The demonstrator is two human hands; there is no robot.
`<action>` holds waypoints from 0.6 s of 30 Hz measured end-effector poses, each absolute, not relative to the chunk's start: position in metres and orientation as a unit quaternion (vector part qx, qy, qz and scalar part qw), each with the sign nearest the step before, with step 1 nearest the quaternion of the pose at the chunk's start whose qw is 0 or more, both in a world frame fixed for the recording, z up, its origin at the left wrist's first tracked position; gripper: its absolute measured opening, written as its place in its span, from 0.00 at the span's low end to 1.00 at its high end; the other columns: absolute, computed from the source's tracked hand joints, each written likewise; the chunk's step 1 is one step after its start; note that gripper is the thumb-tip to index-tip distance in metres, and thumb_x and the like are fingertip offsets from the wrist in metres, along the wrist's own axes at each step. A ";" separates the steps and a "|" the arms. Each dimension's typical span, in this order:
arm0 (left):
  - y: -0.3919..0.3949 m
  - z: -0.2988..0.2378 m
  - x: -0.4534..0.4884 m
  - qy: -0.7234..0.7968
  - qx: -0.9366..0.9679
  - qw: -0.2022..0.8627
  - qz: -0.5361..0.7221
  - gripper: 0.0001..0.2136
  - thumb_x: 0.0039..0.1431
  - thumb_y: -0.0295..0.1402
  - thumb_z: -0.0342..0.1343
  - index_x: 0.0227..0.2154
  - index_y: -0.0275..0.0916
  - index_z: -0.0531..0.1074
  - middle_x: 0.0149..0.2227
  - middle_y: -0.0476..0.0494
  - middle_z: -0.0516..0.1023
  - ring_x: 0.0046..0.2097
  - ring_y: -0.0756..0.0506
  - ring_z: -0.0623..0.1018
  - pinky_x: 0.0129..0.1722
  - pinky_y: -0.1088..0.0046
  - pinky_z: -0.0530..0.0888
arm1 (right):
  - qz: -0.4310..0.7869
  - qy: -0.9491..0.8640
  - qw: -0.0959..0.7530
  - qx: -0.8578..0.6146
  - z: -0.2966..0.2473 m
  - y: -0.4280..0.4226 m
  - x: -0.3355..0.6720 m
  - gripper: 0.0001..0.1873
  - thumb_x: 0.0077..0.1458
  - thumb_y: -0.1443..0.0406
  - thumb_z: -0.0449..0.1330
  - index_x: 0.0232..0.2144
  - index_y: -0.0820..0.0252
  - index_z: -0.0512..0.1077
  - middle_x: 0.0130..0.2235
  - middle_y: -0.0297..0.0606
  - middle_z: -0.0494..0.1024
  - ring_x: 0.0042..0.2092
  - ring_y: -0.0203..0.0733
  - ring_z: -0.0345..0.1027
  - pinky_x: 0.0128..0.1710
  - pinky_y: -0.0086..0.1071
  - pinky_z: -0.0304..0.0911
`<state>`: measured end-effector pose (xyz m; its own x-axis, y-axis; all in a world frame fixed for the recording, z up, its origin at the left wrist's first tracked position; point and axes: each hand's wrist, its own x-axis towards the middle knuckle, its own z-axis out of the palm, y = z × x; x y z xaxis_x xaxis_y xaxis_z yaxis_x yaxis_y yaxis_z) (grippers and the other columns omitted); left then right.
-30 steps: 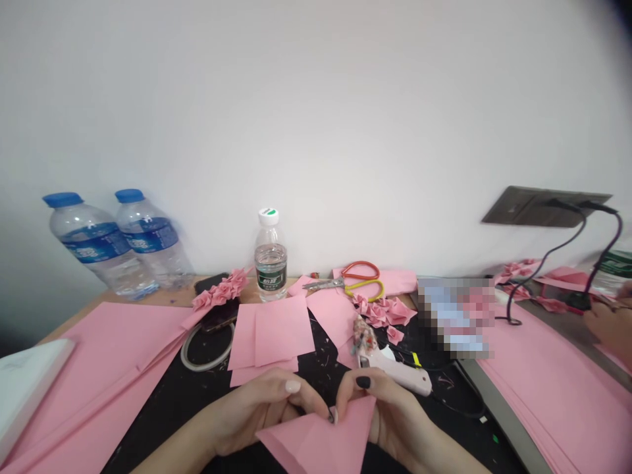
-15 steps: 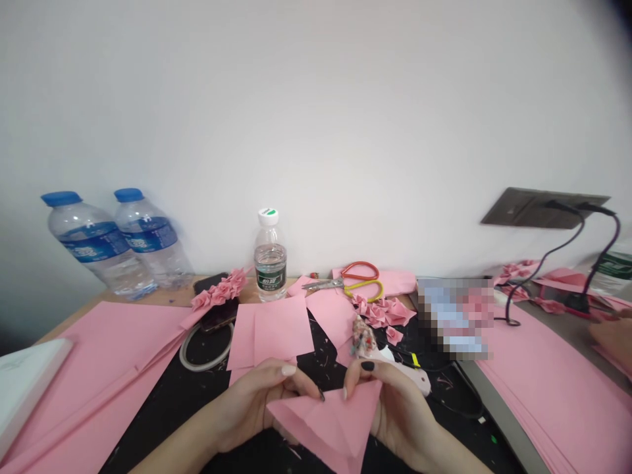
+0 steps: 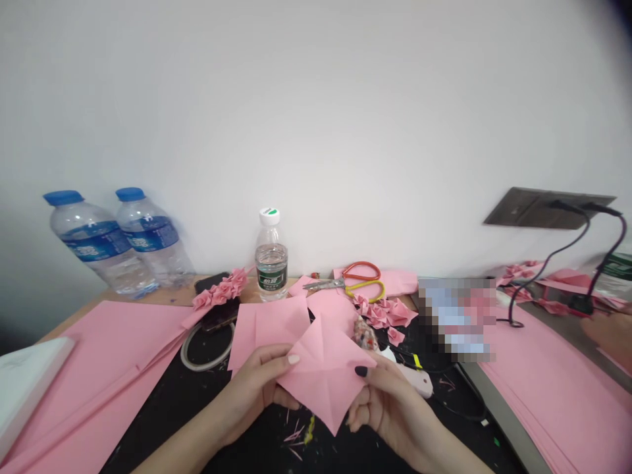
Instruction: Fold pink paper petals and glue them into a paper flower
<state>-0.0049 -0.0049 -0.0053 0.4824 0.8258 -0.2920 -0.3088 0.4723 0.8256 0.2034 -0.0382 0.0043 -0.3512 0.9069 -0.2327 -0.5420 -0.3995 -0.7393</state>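
A square of pink paper [image 3: 326, 375], crossed by fold creases, is held up between my two hands with one corner pointing down. My left hand [image 3: 261, 378] pinches its left corner, thumb on top and fingers beneath. At the right corner, my right hand [image 3: 385, 398] grips it the same way, its dark-nailed thumb on the face. Pink paper squares [image 3: 269, 326] lie just behind my left hand. Scissors [image 3: 345, 283] with one red and one yellow handle rest farther back, near folded pink paper flowers [image 3: 382, 311].
Two blue-capped water bottles [image 3: 99, 240] lean on the wall at left; a smaller bottle [image 3: 271, 263] stands mid-back. A tape roll [image 3: 186, 359] lies left. Large pink sheets [image 3: 557, 382] are stacked right, under cords from a wall socket [image 3: 538, 207]. Another person's hand [image 3: 605, 329] shows far right.
The pink paper has gone from a folded triangle to an opened-out creased square. My hands have shifted from its top edge to its left and right corners.
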 end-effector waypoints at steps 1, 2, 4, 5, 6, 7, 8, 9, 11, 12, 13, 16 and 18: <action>-0.005 -0.006 -0.004 0.362 0.372 0.772 0.366 0.11 0.52 0.34 0.58 0.34 0.31 0.75 0.26 0.43 0.73 0.27 0.49 0.73 0.27 0.74 0.73 | 0.759 -0.296 0.470 -0.339 0.005 -0.038 0.202 0.11 0.51 0.63 0.60 0.36 0.66 0.69 0.20 0.37 0.75 0.20 0.38 0.71 0.20 0.27 0.67; -0.005 -0.007 -0.004 0.364 0.382 0.766 0.366 0.11 0.52 0.35 0.58 0.34 0.31 0.76 0.25 0.44 0.73 0.27 0.49 0.73 0.27 0.74 0.73 | 0.745 -0.310 0.471 -0.357 0.005 -0.038 0.201 0.12 0.52 0.63 0.60 0.35 0.67 0.69 0.19 0.35 0.74 0.18 0.36 0.69 0.18 0.26 0.66; -0.005 -0.008 -0.003 0.368 0.404 0.757 0.358 0.12 0.53 0.37 0.58 0.33 0.31 0.76 0.25 0.45 0.73 0.26 0.49 0.72 0.27 0.73 0.73 | 0.711 -0.346 0.470 -0.393 0.006 -0.037 0.200 0.13 0.52 0.61 0.60 0.34 0.68 0.70 0.19 0.33 0.71 0.16 0.31 0.65 0.16 0.23 0.63; -0.005 -0.008 -0.003 0.374 0.415 0.751 0.352 0.12 0.53 0.38 0.57 0.32 0.31 0.76 0.24 0.46 0.73 0.26 0.49 0.72 0.26 0.73 0.72 | 0.693 -0.368 0.468 -0.407 0.006 -0.037 0.200 0.14 0.52 0.60 0.60 0.34 0.68 0.70 0.18 0.32 0.70 0.16 0.30 0.63 0.15 0.22 0.61; -0.005 -0.008 -0.003 0.382 0.428 0.743 0.345 0.13 0.52 0.39 0.57 0.31 0.32 0.76 0.24 0.46 0.72 0.25 0.49 0.72 0.25 0.73 0.72 | 0.676 -0.391 0.464 -0.419 0.006 -0.036 0.200 0.14 0.52 0.59 0.60 0.33 0.68 0.70 0.18 0.31 0.69 0.15 0.28 0.62 0.14 0.20 0.59; -0.005 -0.007 -0.003 0.392 0.443 0.731 0.339 0.12 0.51 0.39 0.58 0.30 0.33 0.76 0.23 0.47 0.72 0.25 0.49 0.72 0.25 0.74 0.71 | 0.660 -0.413 0.457 -0.429 0.005 -0.035 0.201 0.14 0.51 0.59 0.60 0.33 0.67 0.70 0.18 0.30 0.69 0.14 0.27 0.61 0.13 0.19 0.58; -0.006 -0.007 -0.002 0.403 0.463 0.715 0.336 0.12 0.51 0.39 0.58 0.29 0.33 0.76 0.23 0.48 0.73 0.26 0.49 0.71 0.25 0.75 0.70 | 0.646 -0.434 0.447 -0.440 0.005 -0.035 0.201 0.15 0.51 0.58 0.61 0.33 0.67 0.70 0.17 0.29 0.69 0.14 0.27 0.60 0.13 0.19 0.57; -0.006 -0.006 -0.002 0.414 0.489 0.692 0.333 0.11 0.50 0.39 0.59 0.28 0.33 0.76 0.24 0.48 0.73 0.27 0.48 0.71 0.26 0.75 0.69 | 0.633 -0.455 0.433 -0.453 0.004 -0.034 0.201 0.15 0.50 0.58 0.61 0.33 0.66 0.70 0.18 0.29 0.69 0.14 0.28 0.61 0.13 0.19 0.56; -0.008 -0.004 0.000 0.440 0.545 0.636 0.324 0.10 0.48 0.38 0.60 0.25 0.34 0.76 0.25 0.48 0.75 0.29 0.48 0.72 0.28 0.76 0.68 | 0.599 -0.494 0.406 -0.482 0.001 -0.035 0.201 0.14 0.49 0.59 0.62 0.32 0.66 0.71 0.20 0.30 0.70 0.15 0.29 0.62 0.13 0.21 0.58; -0.009 -0.004 0.000 0.453 0.567 0.611 0.316 0.10 0.48 0.37 0.60 0.25 0.34 0.77 0.25 0.47 0.76 0.29 0.47 0.72 0.29 0.76 0.67 | 0.579 -0.513 0.395 -0.495 0.000 -0.035 0.201 0.13 0.49 0.59 0.61 0.32 0.65 0.72 0.21 0.31 0.70 0.16 0.30 0.63 0.14 0.23 0.60; -0.010 -0.004 0.001 0.462 0.583 0.593 0.307 0.10 0.48 0.37 0.59 0.24 0.34 0.77 0.25 0.47 0.76 0.30 0.47 0.72 0.30 0.76 0.67 | 0.561 -0.530 0.387 -0.505 -0.001 -0.036 0.201 0.12 0.49 0.60 0.61 0.31 0.65 0.72 0.23 0.32 0.71 0.17 0.31 0.64 0.15 0.24 0.63; -0.011 -0.006 0.003 0.472 0.596 0.581 0.290 0.11 0.50 0.38 0.57 0.24 0.33 0.77 0.24 0.47 0.75 0.28 0.47 0.71 0.29 0.75 0.66 | 0.535 -0.554 0.380 -0.513 -0.003 -0.038 0.200 0.11 0.50 0.61 0.59 0.33 0.63 0.73 0.26 0.34 0.72 0.19 0.34 0.66 0.18 0.27 0.66; -0.011 -0.009 0.003 0.478 0.593 0.577 0.295 0.13 0.50 0.38 0.56 0.20 0.33 0.74 0.19 0.50 0.71 0.25 0.50 0.67 0.26 0.77 0.63 | 0.538 -0.539 0.397 -0.513 -0.002 -0.038 0.199 0.13 0.50 0.60 0.60 0.37 0.63 0.71 0.27 0.34 0.73 0.18 0.33 0.66 0.17 0.26 0.66</action>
<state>0.0031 -0.0110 -0.0095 0.3691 0.9073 -0.2015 0.2248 0.1232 0.9666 0.1993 -0.0380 -0.0024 -0.1588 0.9795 -0.1243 0.1264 -0.1047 -0.9864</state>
